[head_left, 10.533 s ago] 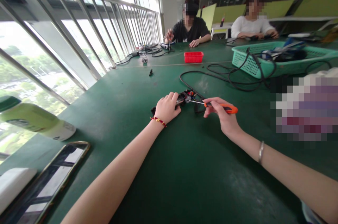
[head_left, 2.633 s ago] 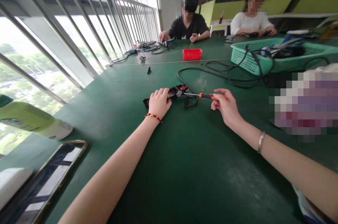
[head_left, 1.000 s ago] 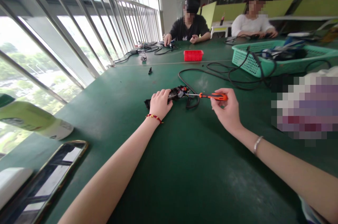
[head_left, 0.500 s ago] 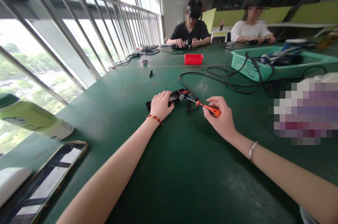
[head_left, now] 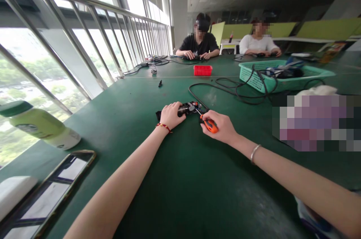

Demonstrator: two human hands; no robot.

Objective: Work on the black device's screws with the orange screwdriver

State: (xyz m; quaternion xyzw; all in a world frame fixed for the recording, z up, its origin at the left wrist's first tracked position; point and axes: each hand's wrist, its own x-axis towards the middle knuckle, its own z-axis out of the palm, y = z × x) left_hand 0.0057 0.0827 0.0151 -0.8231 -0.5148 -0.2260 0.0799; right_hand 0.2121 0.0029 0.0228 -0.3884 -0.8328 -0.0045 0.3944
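Note:
My left hand (head_left: 172, 115) is closed over a black corded device (head_left: 186, 109) and presses it to the green table (head_left: 175, 179). Inner parts, some of them red, are exposed at the device's right end. An orange and black screwdriver (head_left: 211, 125) is gripped in my right hand (head_left: 222, 126), its shaft slanting up and left. The tip meets the exposed end of the device; the exact spot it touches is too small to make out. A black cord (head_left: 194, 85) runs from near that end toward the right.
Ahead lie a small black part (head_left: 160, 83) and a red tray (head_left: 203, 70). A green basket (head_left: 251, 77) of tools and cables stands right. A bottle (head_left: 42, 124), a phone (head_left: 53, 194) and a white case (head_left: 17, 194) lie left. Two people sit across the table.
My right hand has moved left with the screwdriver, closer to the device, and its fingers now wrap the handle more fully. My left hand stays on the device. The view has tilted slightly.

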